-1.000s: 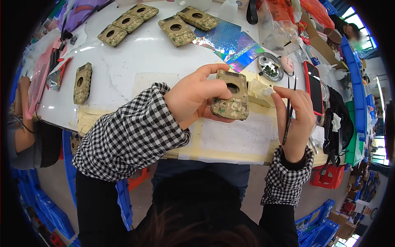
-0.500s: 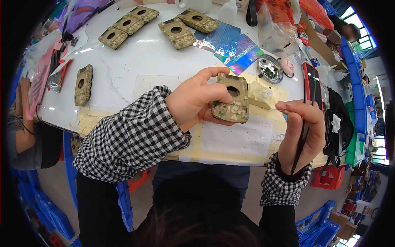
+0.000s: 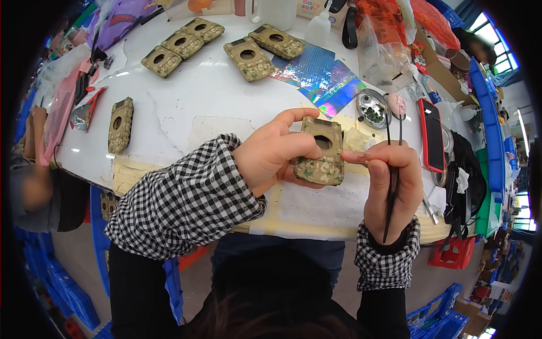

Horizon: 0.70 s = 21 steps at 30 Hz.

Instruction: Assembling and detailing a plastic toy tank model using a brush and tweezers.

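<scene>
A camouflage toy tank hull (image 3: 323, 170) with a round hole in its top is in my left hand (image 3: 264, 151). My thumb lies over its top by the hole and the other fingers go round its far side and underneath. My right hand (image 3: 402, 186) has black tweezers (image 3: 391, 206) tucked in the palm, prongs pointing away from me. Its extended index fingertip meets the hull's right edge; whether a tiny part is under that fingertip I cannot tell. Just beyond sits a pale yellowish block (image 3: 355, 139), partly hidden by the right hand.
More camouflage hulls lie on the white table, one single hull (image 3: 120, 140) at the left and several at the back. A round dish (image 3: 373, 108) holds small dark green bits. Nearby are shiny holographic sheets (image 3: 310, 65), a red-edged phone (image 3: 433, 135) and a white squeeze bottle (image 3: 318, 28). Another person (image 3: 35, 192) sits at the left.
My right hand has moved left, bringing its index fingertip from apart to the hull's edge. The tweezers have turned in that hand. The whole view has shifted slightly.
</scene>
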### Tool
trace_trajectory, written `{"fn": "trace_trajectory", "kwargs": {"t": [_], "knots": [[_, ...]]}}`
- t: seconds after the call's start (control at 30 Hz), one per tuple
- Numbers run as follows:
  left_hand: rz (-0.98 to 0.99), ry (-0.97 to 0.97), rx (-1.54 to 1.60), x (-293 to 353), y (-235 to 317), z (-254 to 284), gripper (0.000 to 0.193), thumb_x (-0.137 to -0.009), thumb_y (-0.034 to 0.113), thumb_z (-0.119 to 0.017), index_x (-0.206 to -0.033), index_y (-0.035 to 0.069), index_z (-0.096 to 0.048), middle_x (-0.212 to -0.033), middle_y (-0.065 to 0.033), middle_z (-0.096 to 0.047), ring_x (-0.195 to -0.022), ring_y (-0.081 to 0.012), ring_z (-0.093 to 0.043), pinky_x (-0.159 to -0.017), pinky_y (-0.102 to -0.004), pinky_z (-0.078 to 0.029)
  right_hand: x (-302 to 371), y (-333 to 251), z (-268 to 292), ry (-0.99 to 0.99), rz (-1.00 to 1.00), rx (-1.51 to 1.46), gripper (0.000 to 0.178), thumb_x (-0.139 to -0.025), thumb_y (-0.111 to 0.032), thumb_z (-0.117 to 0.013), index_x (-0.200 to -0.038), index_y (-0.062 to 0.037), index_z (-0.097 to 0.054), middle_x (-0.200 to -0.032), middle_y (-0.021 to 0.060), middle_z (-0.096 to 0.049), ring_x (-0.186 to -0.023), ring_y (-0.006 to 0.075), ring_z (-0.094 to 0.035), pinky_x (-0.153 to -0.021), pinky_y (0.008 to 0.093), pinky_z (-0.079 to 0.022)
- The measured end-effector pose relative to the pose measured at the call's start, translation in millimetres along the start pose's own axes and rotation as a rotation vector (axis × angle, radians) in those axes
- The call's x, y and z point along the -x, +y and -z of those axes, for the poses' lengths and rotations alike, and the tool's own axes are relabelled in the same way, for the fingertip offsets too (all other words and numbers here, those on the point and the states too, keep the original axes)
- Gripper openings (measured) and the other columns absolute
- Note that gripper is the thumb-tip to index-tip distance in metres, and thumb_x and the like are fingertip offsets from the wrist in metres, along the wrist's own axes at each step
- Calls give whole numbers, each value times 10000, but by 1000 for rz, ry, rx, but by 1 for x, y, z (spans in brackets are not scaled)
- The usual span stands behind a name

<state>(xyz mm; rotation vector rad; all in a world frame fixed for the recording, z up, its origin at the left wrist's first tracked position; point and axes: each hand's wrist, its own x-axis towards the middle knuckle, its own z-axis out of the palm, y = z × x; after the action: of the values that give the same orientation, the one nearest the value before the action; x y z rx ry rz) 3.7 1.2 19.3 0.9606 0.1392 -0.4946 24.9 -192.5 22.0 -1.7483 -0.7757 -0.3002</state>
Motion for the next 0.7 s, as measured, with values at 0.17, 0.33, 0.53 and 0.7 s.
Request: {"fn": "trace_trajectory", "kwargs": {"t": [0.17,0.33,0.53,0.7], "knots": [[0,-6,-5,-1,0,1,599,-823,59,-479,-1374,65,-244,-1216,-161,-506,-1020,-278,-602,-858,-399,-508,-3,1,0,-14,55,67,43,-850,-33,-621,-878,-19,-591,-782,69,-619,-636,143,-527,-578,243,-421],[-8,-15,4,-2,-2,3,602,-823,59,-481,-1373,64,-239,-1214,-159,-508,-1016,-277,-604,-859,-401,-508,-4,1,-1,1,56,93,38,-837,-31,-634,-865,-31,-609,-758,55,-615,-632,154,-535,-577,250,-421],[-2,3,-9,0,1,0,600,-824,62,-479,-1374,66,-239,-1210,-162,-508,-1014,-272,-606,-857,-397,-509,-4,1,0,-2,76,131,44,-829,-26,-640,-863,-29,-611,-757,64,-612,-622,160,-538,-577,250,-423],[6,-3,-11,0,0,1,603,-824,68,-478,-1377,68,-237,-1209,-166,-505,-1018,-268,-602,-851,-395,-511,-2,1,-1,3,30,82,38,-849,-31,-622,-872,-23,-593,-765,62,-617,-640,136,-537,-592,235,-424]]}}
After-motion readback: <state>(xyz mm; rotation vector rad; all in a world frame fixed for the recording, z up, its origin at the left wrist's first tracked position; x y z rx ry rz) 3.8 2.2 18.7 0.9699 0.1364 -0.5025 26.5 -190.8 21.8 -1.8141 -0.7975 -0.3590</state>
